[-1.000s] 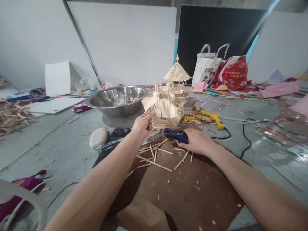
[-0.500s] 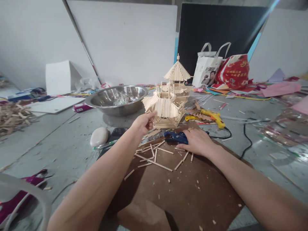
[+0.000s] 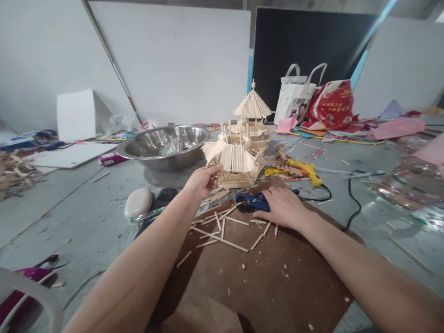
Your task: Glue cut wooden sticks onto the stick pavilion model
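Note:
A pagoda model (image 3: 241,143) built of thin wooden sticks stands at the far edge of a brown cardboard sheet (image 3: 263,282). My left hand (image 3: 203,181) pinches the lower left edge of the model, fingers closed on it. My right hand (image 3: 282,206) lies over a blue-handled cutter (image 3: 251,201) on the cardboard, fingers curled over its handle. Several loose wooden sticks (image 3: 222,229) are scattered between my hands.
A steel bowl (image 3: 163,145) sits left of the model, a yellow glue gun (image 3: 301,169) with black cord to its right. A white oval object (image 3: 138,202) and a dark phone (image 3: 164,199) lie left. Bags (image 3: 315,104), coloured paper (image 3: 398,128), and purple scissors (image 3: 31,275) surround.
My right hand slid slightly left with the blue cutter. My left hand stays on the model's edge. The view shifted a little.

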`<state>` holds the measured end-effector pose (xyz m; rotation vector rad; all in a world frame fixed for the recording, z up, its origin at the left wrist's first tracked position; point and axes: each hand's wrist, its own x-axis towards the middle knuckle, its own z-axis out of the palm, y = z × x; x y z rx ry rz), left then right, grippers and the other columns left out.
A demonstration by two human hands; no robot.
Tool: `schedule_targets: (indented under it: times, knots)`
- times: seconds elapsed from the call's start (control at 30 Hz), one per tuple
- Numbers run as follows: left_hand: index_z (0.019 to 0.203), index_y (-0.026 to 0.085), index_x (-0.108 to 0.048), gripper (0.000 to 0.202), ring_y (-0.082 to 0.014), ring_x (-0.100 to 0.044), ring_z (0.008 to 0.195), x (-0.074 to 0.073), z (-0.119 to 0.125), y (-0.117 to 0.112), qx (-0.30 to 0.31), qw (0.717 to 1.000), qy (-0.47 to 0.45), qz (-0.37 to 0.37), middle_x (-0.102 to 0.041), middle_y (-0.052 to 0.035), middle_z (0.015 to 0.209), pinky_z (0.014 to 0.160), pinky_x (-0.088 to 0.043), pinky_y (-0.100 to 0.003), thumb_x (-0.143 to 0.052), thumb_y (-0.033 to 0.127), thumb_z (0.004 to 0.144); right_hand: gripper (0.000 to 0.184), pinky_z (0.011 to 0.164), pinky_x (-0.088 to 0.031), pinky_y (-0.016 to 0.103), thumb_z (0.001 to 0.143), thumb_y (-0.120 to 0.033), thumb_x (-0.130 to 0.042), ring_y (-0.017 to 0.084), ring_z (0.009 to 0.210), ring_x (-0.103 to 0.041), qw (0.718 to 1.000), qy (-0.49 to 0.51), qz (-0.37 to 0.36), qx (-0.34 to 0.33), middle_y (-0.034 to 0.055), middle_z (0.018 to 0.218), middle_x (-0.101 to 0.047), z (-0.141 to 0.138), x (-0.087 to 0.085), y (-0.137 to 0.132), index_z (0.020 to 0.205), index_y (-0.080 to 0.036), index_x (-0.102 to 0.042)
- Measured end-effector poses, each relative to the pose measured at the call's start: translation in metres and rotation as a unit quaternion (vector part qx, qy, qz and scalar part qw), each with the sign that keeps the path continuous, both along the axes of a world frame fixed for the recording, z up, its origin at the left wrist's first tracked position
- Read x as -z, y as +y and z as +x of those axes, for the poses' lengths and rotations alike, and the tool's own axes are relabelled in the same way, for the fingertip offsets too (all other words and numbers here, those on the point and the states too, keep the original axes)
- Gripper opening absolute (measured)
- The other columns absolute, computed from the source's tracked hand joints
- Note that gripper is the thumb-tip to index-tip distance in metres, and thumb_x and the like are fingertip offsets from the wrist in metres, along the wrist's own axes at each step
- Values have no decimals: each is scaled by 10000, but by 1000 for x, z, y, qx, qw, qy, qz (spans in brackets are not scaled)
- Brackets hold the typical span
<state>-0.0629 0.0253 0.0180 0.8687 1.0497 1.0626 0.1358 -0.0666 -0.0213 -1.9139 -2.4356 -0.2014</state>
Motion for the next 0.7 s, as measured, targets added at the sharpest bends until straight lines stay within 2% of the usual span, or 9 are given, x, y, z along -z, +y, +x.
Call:
schedule_targets:
  times: [0.13,0.23,0.3,0.37,0.43,0.53,0.63,0.7]
  knots:
    - [580,139,-485,176,-28,-336,271,1,0,1,-9,1000,8,7,-498,32,435,282,-216,-153,-656,180,579,656,734,-343,386,659,-670,-330,285,852,-510,1000,8,-1,5,140,929,-555,-3,0,-1,992,-137,-518]
    - [581,132,-489,181,-22,-339,277,0,1,1,-9,1000,0,19,-495,29,432,280,-218,-143,-666,171,567,688,750,-346,392,678,-680,-265,288,899,-498,999,35,-22,0,138,988,-547,-3,-5,-2,1044,-150,-507]
    - [580,130,-487,176,-20,-342,279,0,2,2,-9,1000,-3,22,-487,32,425,280,-223,-137,-662,154,568,650,768,-350,369,731,-637,-204,263,935,-493,997,62,-33,-10,127,1026,-543,2,-11,1,1059,-166,-509]
    - [576,127,-485,168,-18,-345,280,-1,2,3,-13,1000,-6,22,-484,31,421,280,-232,-133,-653,136,573,575,793,-348,329,785,-561,-190,226,973,-484,996,90,-10,1,114,1050,-543,13,-18,8,1050,-170,-519]
    - [569,126,-482,167,-20,-353,281,-1,1,3,-16,1000,-12,23,-486,29,425,280,-246,-135,-649,132,576,489,811,-346,300,810,-493,-237,203,1004,-473,991,110,40,59,102,1062,-548,31,-23,17,1042,-173,-525]
    - [578,126,-482,169,-26,-367,284,1,0,3,-8,999,-21,24,-492,28,436,281,-263,-138,-651,142,574,398,786,-366,292,805,-422,-295,200,970,-505,961,118,69,239,95,1020,-578,62,-25,32,986,-186,-561]
    - [595,125,-485,160,-30,-383,291,3,0,2,1,999,-26,29,-502,24,449,287,-277,-139,-643,148,585,410,716,-390,374,773,-375,-344,287,929,-525,940,116,59,315,202,982,-575,92,-19,43,964,-98,-579]
    - [599,125,-486,159,-32,-390,294,4,0,2,2,999,-26,32,-507,21,457,291,-284,-143,-642,154,589,386,646,-404,397,756,-363,-361,306,851,-558,929,129,34,347,209,919,-598,108,-11,49,911,-110,-608]
